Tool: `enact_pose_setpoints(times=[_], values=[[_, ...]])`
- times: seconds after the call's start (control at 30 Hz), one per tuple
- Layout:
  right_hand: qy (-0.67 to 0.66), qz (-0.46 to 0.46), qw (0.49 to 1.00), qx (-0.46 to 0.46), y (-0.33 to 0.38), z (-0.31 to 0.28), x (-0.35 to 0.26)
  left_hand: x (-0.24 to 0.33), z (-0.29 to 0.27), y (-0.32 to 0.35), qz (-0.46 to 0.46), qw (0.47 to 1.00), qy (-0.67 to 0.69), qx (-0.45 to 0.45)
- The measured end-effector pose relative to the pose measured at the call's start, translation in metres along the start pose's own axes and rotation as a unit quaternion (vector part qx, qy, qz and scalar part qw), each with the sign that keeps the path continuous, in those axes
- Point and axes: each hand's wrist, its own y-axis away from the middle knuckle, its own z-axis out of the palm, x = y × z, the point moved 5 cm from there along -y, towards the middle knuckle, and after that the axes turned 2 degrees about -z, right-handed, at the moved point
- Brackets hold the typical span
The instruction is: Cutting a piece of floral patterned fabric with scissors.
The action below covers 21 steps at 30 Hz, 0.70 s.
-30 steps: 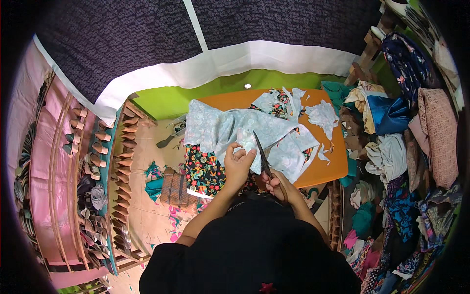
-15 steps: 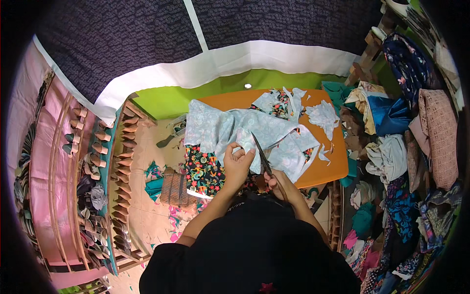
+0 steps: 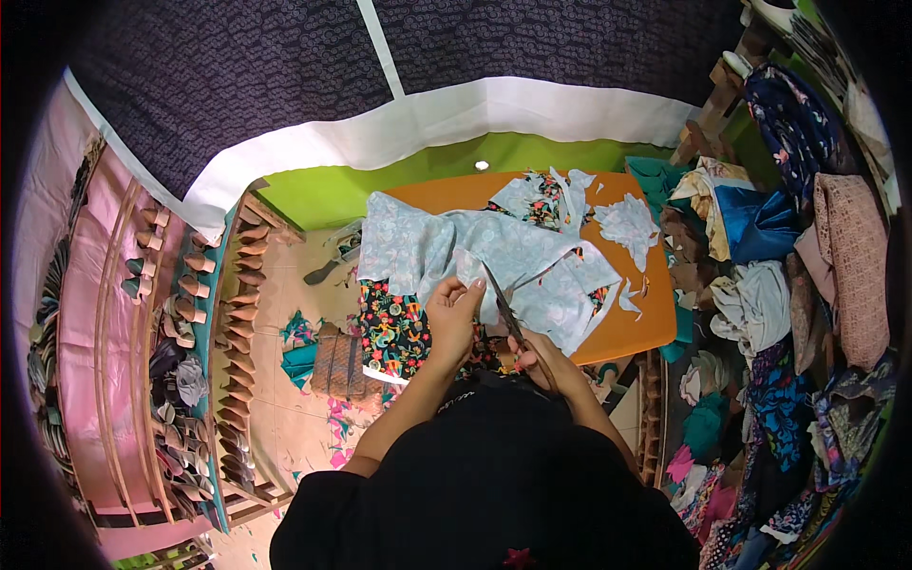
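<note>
Head view shows the person bent over an orange table [image 3: 636, 328], with a pale blue printed cloth [image 3: 446, 247] spread across it from about nine o'clock to three o'clock of the tabletop. The cloth's long axis runs left to right, and its near edge hangs toward the person's lap, where a darker floral fabric [image 3: 394, 328] shows beneath it.

The left hand [image 3: 454, 309] is curled closed on the near edge of the pale blue cloth, pinching a fold and holding it up. The right hand [image 3: 551, 366] sits lower, at about five o'clock from the left hand, wrapped around the handles of a pair of scissors [image 3: 508, 313]. The scissors point away from the person toward roughly eleven o'clock, so the blades cross the cloth's long axis rather than follow it. Whether the blades stand apart or together is too small to tell.

The blade tips lie just beside the left hand's fingers [image 3: 472, 285], on their right side, touching or nearly touching the held fold. The left hand is thus the nearer one to the cloth, and the right meets it only through the blades.

Cut scraps [image 3: 627, 223] lie at the table's one o'clock corner. Heaps of folded fabric [image 3: 760, 304] fill the three o'clock side, and wooden shoe forms [image 3: 204, 285] line racks at nine o'clock.
</note>
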Motion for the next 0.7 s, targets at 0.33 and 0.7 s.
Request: enact_pose_setpoints(times=[0.33, 0.7], values=[[-0.055, 0.024, 0.998, -0.035, 0.003, 0.005, -0.022, 0.001, -0.004, 0.002, 0.058, 0.996, -0.065, 0.007], [-0.117, 0.053, 0.990, -0.055, 0.003, 0.010, -0.012, 0.003, -0.001, 0.005, 0.065, 0.995, -0.071, 0.005]])
